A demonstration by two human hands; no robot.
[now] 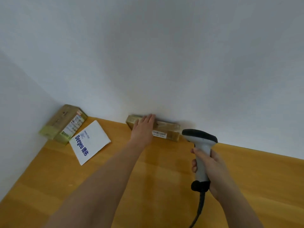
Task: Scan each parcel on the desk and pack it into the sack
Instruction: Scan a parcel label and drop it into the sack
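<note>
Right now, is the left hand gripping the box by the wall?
No. The left hand lies flat on the box, fingers straight, not curled round it.

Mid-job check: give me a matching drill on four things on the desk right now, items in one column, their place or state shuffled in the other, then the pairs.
Items
1. scanner
2. flat brown parcel
3. white Deeyeo mailer
4. taped brown box

Place or state
A. in the far left corner, against the wall
B. lying flat on the desk, beside the corner box
C. gripped by its handle in the right hand
D. against the back wall, with the left hand flat on it

Pairs: 1-C, 2-D, 3-B, 4-A
</note>
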